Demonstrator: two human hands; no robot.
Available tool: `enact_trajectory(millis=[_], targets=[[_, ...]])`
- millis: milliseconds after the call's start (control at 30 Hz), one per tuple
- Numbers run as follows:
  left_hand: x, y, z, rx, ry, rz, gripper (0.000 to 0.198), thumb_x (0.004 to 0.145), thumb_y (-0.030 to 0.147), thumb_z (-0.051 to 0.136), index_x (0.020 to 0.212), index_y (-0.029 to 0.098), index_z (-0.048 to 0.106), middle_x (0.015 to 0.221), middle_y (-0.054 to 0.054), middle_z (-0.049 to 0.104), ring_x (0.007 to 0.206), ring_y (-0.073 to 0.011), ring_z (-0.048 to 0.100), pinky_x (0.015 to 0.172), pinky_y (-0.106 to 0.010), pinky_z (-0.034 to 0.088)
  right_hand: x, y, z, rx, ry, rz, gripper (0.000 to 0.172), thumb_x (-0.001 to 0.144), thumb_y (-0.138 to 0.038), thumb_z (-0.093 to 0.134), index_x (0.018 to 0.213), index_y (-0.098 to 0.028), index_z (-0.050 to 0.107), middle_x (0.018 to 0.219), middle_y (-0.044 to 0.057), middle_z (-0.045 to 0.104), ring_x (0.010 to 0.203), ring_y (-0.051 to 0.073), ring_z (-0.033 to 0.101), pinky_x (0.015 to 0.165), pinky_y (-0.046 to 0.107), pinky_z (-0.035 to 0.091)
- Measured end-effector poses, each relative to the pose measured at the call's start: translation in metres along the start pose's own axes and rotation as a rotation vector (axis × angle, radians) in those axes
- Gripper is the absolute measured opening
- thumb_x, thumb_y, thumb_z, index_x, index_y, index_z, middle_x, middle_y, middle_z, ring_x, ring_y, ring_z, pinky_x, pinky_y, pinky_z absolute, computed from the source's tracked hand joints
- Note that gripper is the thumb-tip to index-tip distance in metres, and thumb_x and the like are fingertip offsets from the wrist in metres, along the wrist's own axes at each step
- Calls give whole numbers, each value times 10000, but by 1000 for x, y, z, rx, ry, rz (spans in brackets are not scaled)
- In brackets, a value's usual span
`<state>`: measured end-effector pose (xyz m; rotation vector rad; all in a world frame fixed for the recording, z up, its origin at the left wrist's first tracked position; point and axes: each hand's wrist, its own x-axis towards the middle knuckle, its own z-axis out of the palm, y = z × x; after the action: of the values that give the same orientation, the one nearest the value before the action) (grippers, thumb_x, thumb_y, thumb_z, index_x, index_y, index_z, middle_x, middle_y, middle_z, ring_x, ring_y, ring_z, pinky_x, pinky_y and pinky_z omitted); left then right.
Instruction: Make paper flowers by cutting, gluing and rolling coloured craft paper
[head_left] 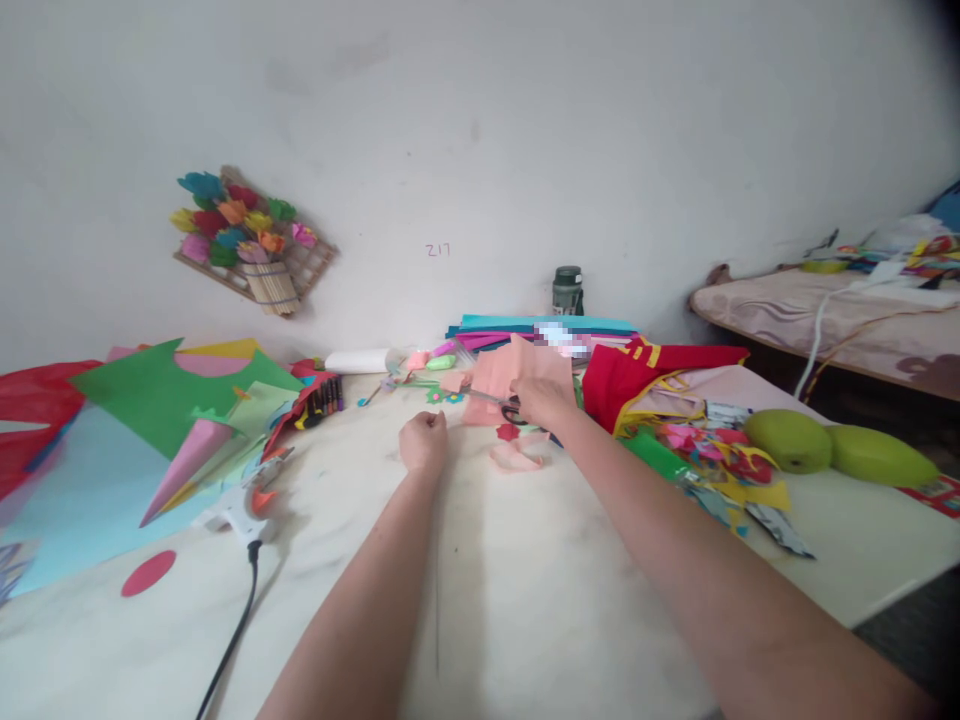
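My left hand [422, 442] is closed over the table. A thin dark wire [437, 590] runs from it toward me; its upper end is hidden in the fingers. My right hand [541, 401] is closed around the dark handles of a pair of scissors [512, 408], whose blades point left. They lie over a peach sheet of crepe paper [491, 372]. Just below sit a small red paper flower [508, 432] and a curled peach paper strip [517, 457]. Left of the sheet are small green and blue flower shapes [444, 397].
A glue gun [244, 515] with a black cord lies at left, near coloured paper sheets [150, 400] and a pink paper cone [191, 465]. Red cloth [637, 375], paper scraps [690, 445] and two green fruits [787, 440] are at right. A bottle [568, 290] stands behind.
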<state>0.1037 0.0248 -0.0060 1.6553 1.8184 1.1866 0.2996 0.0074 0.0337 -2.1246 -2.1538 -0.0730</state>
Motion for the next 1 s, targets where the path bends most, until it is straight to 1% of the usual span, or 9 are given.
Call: enact_trajectory(millis=[167, 267, 367, 500, 600, 733, 800, 900, 1000], targets=[[8, -4, -17, 50, 122, -163, 122, 655, 326, 558, 666, 225, 626, 702, -115, 628, 764, -294, 567, 627, -338, 355, -6, -5, -9, 127, 44, 37, 359, 729, -258, 542, 1085, -220, 554, 992, 90, 628, 861, 222, 586, 588, 250, 380], [10, -7, -23, 48, 200, -175, 170, 617, 272, 599, 778, 245, 643, 785, -118, 638, 851, -320, 557, 682, -375, 370, -7, -11, -14, 165, 31, 12, 359, 715, -185, 529, 1071, -216, 563, 998, 85, 627, 827, 216, 591, 551, 244, 365], [9, -9, -25, 110, 163, -141, 237, 614, 227, 590, 843, 256, 646, 792, -114, 641, 869, -318, 562, 711, -391, 383, -7, -18, -13, 186, 28, -9, 339, 695, -157, 533, 1028, -200, 585, 955, 81, 640, 816, 216, 595, 533, 235, 357], [12, -8, -28, 348, 77, -136, 372, 660, 186, 502, 1010, 255, 609, 907, -117, 641, 908, -301, 566, 725, -395, 407, -8, -33, -6, 288, 42, -36, 295, 687, -162, 542, 970, -213, 609, 906, 52, 652, 803, 185, 598, 560, 216, 371], [19, -10, -36, 453, 8, -125, 443, 678, 205, 467, 1105, 281, 556, 983, -90, 633, 948, -278, 560, 736, -382, 423, -9, -56, -3, 338, 12, -56, 265, 689, -174, 540, 933, -238, 622, 878, 33, 658, 810, 176, 597, 593, 215, 386], [30, -20, -48, 484, -94, -52, 432, 692, 255, 460, 1112, 300, 554, 974, -58, 642, 946, -256, 565, 746, -360, 433, -16, -90, -4, 252, -32, -53, 375, 648, -143, 560, 1010, -232, 606, 983, 63, 636, 890, 209, 587, 645, 244, 407], [33, -26, -50, 522, -118, -24, 442, 687, 255, 464, 1117, 301, 554, 968, -60, 644, 945, -257, 565, 750, -362, 433, -19, -102, -4, 216, -91, -80, 390, 634, -118, 565, 1009, -214, 613, 970, 77, 639, 902, 213, 583, 661, 251, 415], [32, -29, -51, 585, -122, -11, 422, 691, 307, 480, 1103, 293, 573, 1008, -89, 630, 952, -277, 558, 756, -383, 427, -20, -104, -2, 261, -139, -114, 405, 623, -104, 568, 999, -241, 625, 991, 46, 636, 883, 199, 585, 670, 250, 419], [27, -23, -49, 596, -8, 15, 430, 713, 392, 473, 1109, 256, 573, 994, -123, 627, 944, -300, 548, 757, -415, 418, -12, -86, -3, 382, -73, -72, 406, 632, -128, 561, 1015, -248, 621, 998, 29, 634, 835, 180, 589, 643, 230, 415]])
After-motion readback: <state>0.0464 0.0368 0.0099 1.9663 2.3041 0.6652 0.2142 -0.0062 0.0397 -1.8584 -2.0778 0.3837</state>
